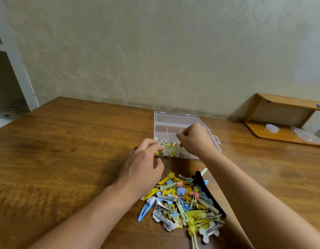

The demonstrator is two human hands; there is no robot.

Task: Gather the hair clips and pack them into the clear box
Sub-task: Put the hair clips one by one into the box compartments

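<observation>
A clear plastic box (pixel 173 121) with inner dividers lies open on the wooden table, its lid tipped back. Several yellow and pale hair clips (pixel 169 147) sit in its front left compartments. My left hand (pixel 143 164) rests at the box's front left corner, fingertips pinching a pale clip at the rim. Over the box's front middle, my right hand (pixel 195 139) is curled with fingertips pinched; what it holds is hidden. A heap of hair clips (pixel 188 202), yellow, blue, silver and one long black one, lies between my forearms near the front edge.
The wooden table (pixel 65 150) stretches wide to the left. A small wooden shelf stand (pixel 281 123) with a tape roll (pixel 272 127) sits at the back right against the wall. A white shelving unit stands at the far left.
</observation>
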